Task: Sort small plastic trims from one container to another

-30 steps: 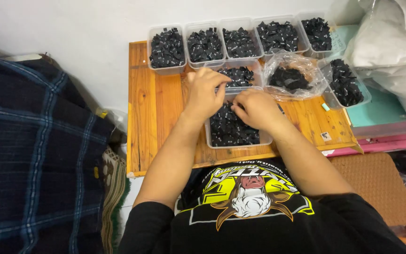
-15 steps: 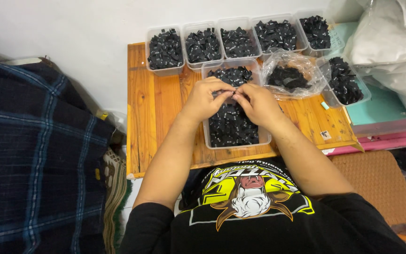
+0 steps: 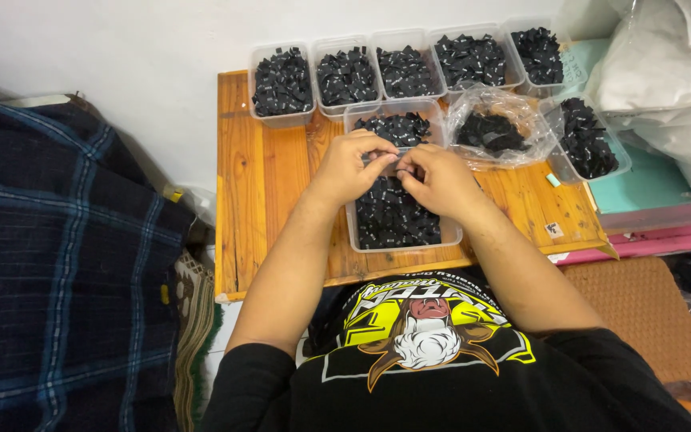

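Observation:
A clear plastic tub [image 3: 400,242] full of small black fabric labels stands at the near middle of a low wooden table [image 3: 265,184]. My left hand [image 3: 351,166] and my right hand [image 3: 435,178] meet above it, fingertips together, pinching a small black label [image 3: 394,160] between them. A second tub of black labels [image 3: 397,124] sits just behind the hands, touching the first one.
Several more clear tubs of black labels [image 3: 281,80] line the table's back edge by the white wall. A crumpled clear bag of labels [image 3: 493,128] and another tub [image 3: 589,140] lie at the right. White plastic bags [image 3: 665,64] pile beyond. Dark plaid cloth [image 3: 57,264] covers the left.
Both hands rose from the labels in the near tub and came together at its far end, fingertips now pinching one label.

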